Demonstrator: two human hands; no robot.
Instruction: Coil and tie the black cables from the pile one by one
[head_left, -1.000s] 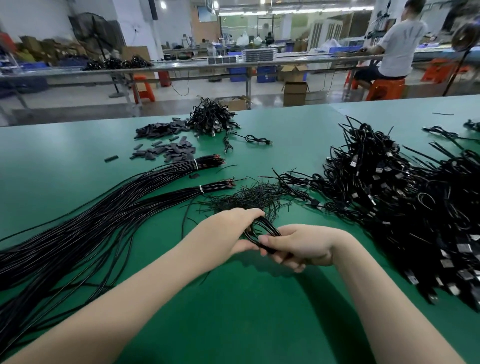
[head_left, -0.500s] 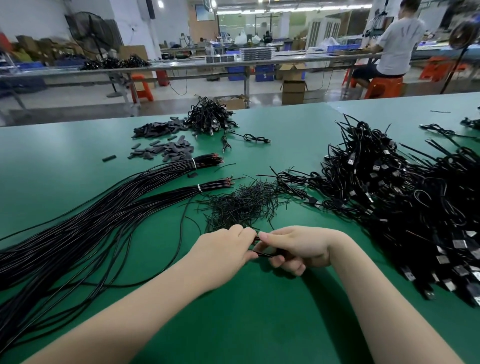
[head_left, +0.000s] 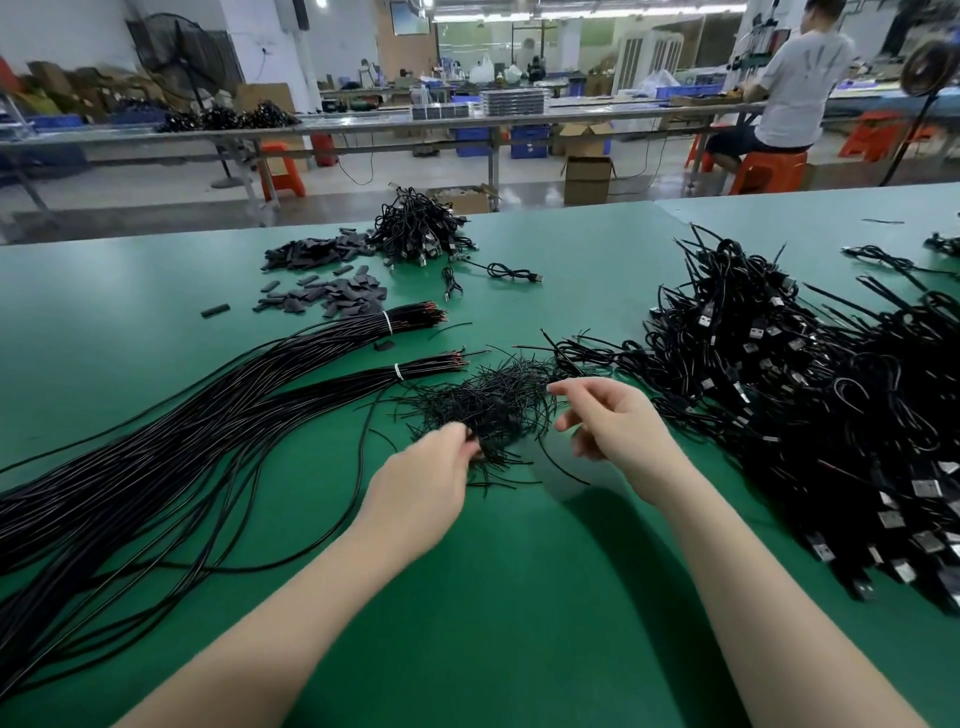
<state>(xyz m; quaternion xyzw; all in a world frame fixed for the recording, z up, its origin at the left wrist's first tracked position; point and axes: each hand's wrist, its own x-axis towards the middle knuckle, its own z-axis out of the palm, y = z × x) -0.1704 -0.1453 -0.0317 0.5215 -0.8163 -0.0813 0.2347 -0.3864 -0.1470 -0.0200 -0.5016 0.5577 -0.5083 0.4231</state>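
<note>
Green desk (head_left: 519, 597) carries everything. Right side: large pile of coiled black cables (head_left: 810, 415) with USB plugs. Left side: long straight cables (head_left: 156, 441) in two banded bundles. Centre: heap of short black ties (head_left: 483, 400). Left hand (head_left: 423, 486) reaches into the near edge of the ties, fingers pinching some strands. Right hand (head_left: 618, 426) hovers beside the heap, fingers loosely spread, grasping nothing.

Left hand (head_left: 426, 480) pinching at tie pile (head_left: 483, 400); right hand (head_left: 613, 423) hovering just beside (fingers loose, empty).
</note>
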